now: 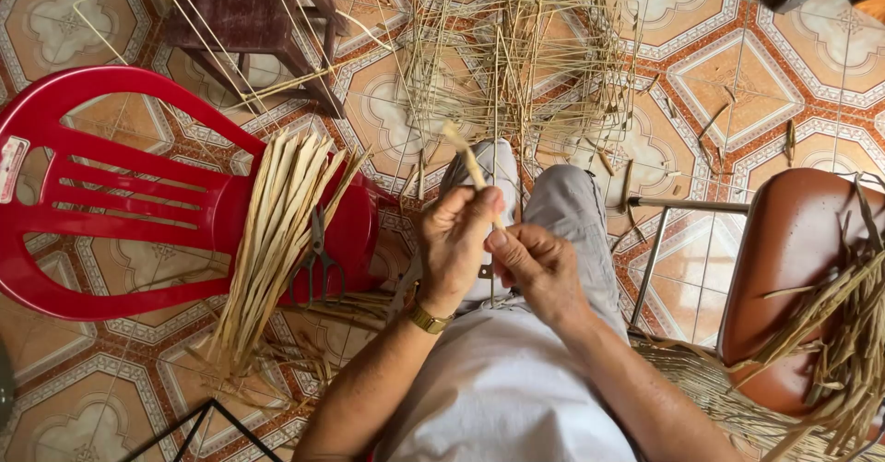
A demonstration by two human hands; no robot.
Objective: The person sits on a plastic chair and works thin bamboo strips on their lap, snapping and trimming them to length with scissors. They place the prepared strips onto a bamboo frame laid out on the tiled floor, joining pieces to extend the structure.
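White cloth over the person's lap (502, 388) fills the bottom of the view, and just above it both hands meet on a thin pale straw-coloured strip of split reed (472, 169), held upright over the knees so its free end stands clear of the legs. The left hand (454, 245), with a gold wristwatch (428, 318) at its wrist, is clenched round the strip's lower part, thumb pressed on top, seemingly to steady it; the right hand (539, 264) pinches the same strip just beside it, fingers curled in, close enough that the two grips can work against each other. Grey trousers (576, 218) run on from the lap toward the tiled floor. To the left, a red plastic chair (111, 195) lies tipped on its side and carries a bundle of flat tan reed strips (277, 231) fanned across its seat, within reach of the left hand, with dark metal scissors (318, 259) resting on them. Ahead of the knees lies a loose open frame of thin pale sticks (516, 65) on the patterned orange floor tiles (737, 75). On the right, a brown padded stool seat (793, 268) holds a further heap of dry reed strands (843, 333).
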